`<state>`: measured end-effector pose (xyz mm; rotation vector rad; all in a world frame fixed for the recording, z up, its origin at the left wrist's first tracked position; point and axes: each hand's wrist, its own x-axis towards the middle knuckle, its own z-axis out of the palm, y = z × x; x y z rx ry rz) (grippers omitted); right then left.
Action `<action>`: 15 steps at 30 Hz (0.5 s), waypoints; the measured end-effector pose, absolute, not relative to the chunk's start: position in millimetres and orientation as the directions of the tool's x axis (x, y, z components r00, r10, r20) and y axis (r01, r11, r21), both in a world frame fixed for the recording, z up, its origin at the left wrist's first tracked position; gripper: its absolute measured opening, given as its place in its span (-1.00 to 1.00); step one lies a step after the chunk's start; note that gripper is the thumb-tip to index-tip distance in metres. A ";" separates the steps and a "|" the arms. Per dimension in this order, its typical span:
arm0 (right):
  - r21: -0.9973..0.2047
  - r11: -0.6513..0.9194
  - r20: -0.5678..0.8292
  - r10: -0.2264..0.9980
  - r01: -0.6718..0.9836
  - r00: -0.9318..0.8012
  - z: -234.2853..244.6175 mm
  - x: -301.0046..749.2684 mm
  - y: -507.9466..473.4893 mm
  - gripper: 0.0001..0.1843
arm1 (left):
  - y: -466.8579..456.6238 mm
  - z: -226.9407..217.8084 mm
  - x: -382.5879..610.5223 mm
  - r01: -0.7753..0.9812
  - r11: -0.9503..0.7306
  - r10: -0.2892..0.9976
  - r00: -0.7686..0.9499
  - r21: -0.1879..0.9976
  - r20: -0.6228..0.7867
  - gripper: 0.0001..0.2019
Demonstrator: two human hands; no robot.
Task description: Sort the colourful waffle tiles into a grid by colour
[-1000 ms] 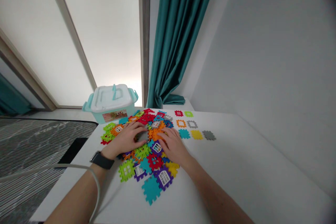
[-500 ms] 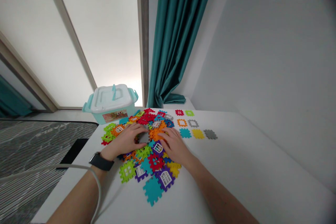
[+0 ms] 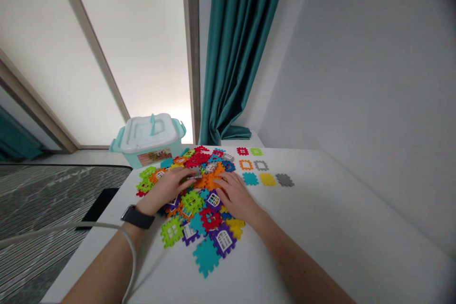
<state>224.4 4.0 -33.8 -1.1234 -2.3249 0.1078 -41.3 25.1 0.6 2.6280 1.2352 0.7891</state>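
My left hand (image 3: 170, 187), with a dark watch on its wrist, grips a grey interlocking tile (image 3: 195, 174) between thumb and fingers, partly hidden by them. Orange interlocking tiles (image 3: 208, 179) lie just right of it, in the heap. My right hand (image 3: 235, 195) rests on the heap's right side, fingers spread and tips touching the orange tiles. Near its thumb lies a purple tile with a white window (image 3: 213, 200). Closer to me are a green tile (image 3: 193, 202), a red tile (image 3: 210, 218) and a flat teal tile (image 3: 207, 256).
A lidded teal-and-white tub (image 3: 153, 140) stands at the table's back left. Right of the heap, several tiles lie apart in rows, among them a yellow tile (image 3: 268, 179) and a dark grey tile (image 3: 285, 180). A white cable (image 3: 131, 247) crosses my left forearm.
The grey tile in my left hand has tilted up from lying flat, and the left thumb has moved nearer the fingers. My right hand has hardly moved.
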 end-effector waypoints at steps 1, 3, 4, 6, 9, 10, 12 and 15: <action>-0.301 0.650 0.447 0.743 0.698 -0.499 -34.0 224.4 4.0 -0.71 | 25.8 -0.4 -41.6 0.676 -0.660 0.746 0.534 0.328 0.399 -0.77; -0.305 0.654 0.455 0.738 0.692 -0.498 -34.1 224.4 3.8 -0.71 | 26.8 -1.6 -41.7 0.673 -0.669 0.736 0.543 0.314 0.404 -0.80; -0.306 0.655 0.457 0.737 0.691 -0.497 -34.0 224.4 3.7 -0.72 | 27.1 -1.7 -41.4 0.675 -0.673 0.731 0.542 0.303 0.414 -0.81; -0.308 0.652 0.459 0.740 0.693 -0.492 -33.3 224.3 3.3 -0.71 | 26.6 -0.5 -40.1 0.680 -0.678 0.719 0.535 0.278 0.444 -0.79; -0.319 0.647 0.483 0.739 0.692 -0.469 -30.4 223.3 2.3 -0.66 | 23.0 3.3 -36.1 0.669 -0.699 0.690 0.535 0.254 0.488 -0.77; -0.327 0.651 0.500 0.735 0.685 -0.459 -29.0 222.6 1.7 -0.65 | 21.2 4.5 -34.1 0.661 -0.708 0.679 0.541 0.249 0.497 -0.77; -0.349 0.665 0.541 0.718 0.660 -0.438 -25.6 220.6 0.0 -0.64 | 17.2 5.9 -29.4 0.644 -0.727 0.658 0.554 0.238 0.511 -0.78; -0.372 0.693 0.599 0.688 0.618 -0.411 -20.6 216.7 -3.8 -0.69 | 12.3 5.3 -21.6 0.626 -0.751 0.629 0.581 0.210 0.517 -0.79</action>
